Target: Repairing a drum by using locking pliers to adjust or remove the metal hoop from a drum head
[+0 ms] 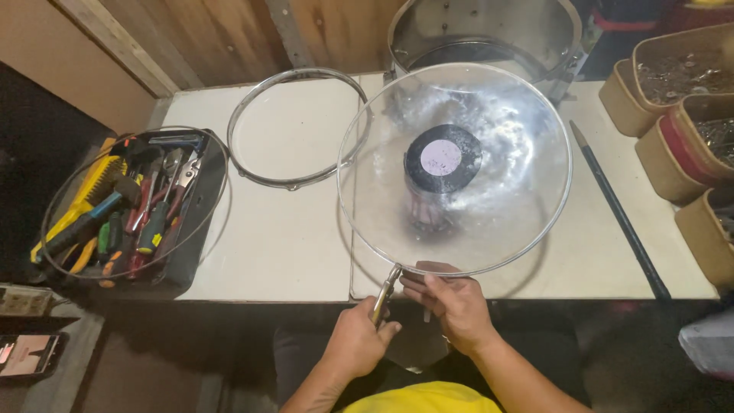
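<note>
Clear drumhead [489, 222] lies flat on the worktop [275, 245], stretching far from both hands. Left hand [358, 340] fingers are closed round pliers [384, 294] biting its near rim; right hand [453, 304] fingers pinch that rim just beside.

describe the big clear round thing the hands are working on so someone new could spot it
On the white table, just in front of the shiny metal drum shell, a clear drumhead rests, its near edge at both hands. Unlike the bare metal hoop beside it, it is filled with see-through film, with a dark roll showing through.
</note>
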